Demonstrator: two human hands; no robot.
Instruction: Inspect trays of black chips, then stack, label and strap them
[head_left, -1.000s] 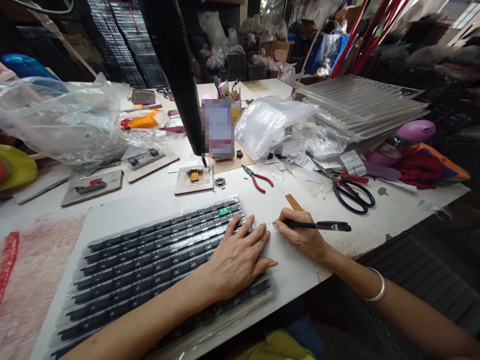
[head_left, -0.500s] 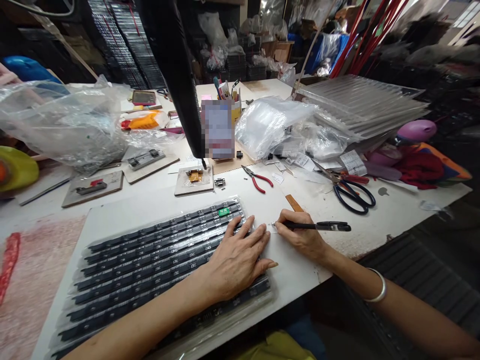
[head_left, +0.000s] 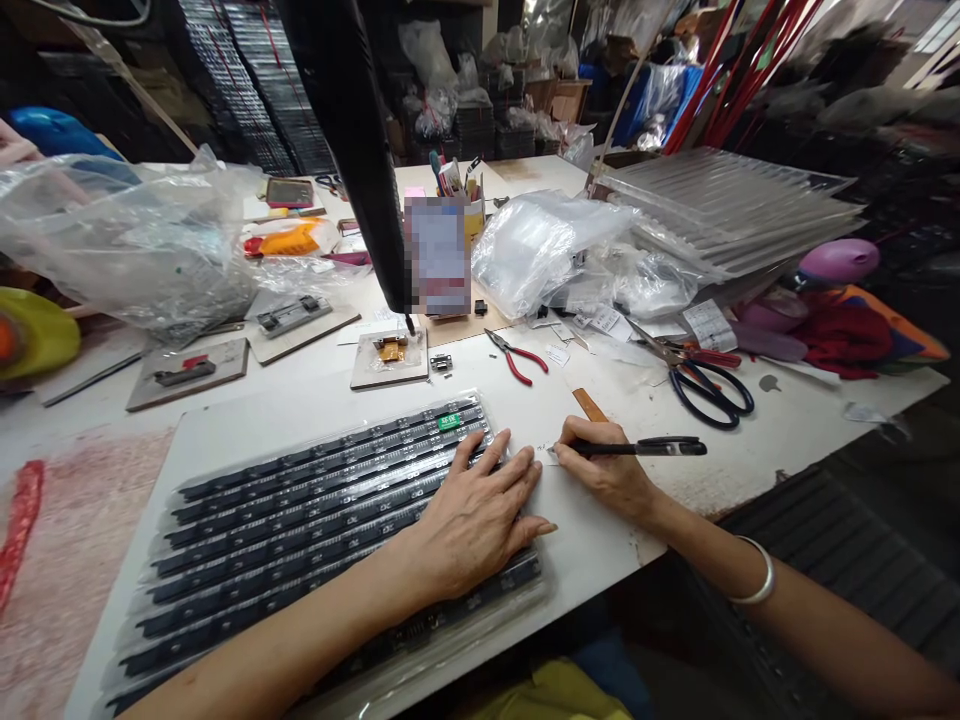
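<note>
My left hand (head_left: 480,520) lies flat with its fingers spread, over the right end of a clear plastic tray (head_left: 300,520) filled with rows of black parts. Its fingertips reach past the tray's edge to a small white slip of paper (head_left: 546,455). A green sticker (head_left: 449,421) marks the tray's far right corner. My right hand (head_left: 607,470) grips a black pen (head_left: 660,447), whose tip touches the slip, where small handwritten marks show. Just behind that hand lies an orange-brown strip (head_left: 589,404).
Red-handled pliers (head_left: 521,358) and dark-handled scissors (head_left: 709,392) lie beyond my hands. Small wooden blocks with metal fixtures (head_left: 390,360) stand behind the tray, under a black arm (head_left: 360,160). Clear plastic bags (head_left: 547,245) and a stack of clear trays (head_left: 735,205) fill the back right.
My right hand and the pen have shifted very slightly to the right along the slip. My left hand stays flat in the same place.
</note>
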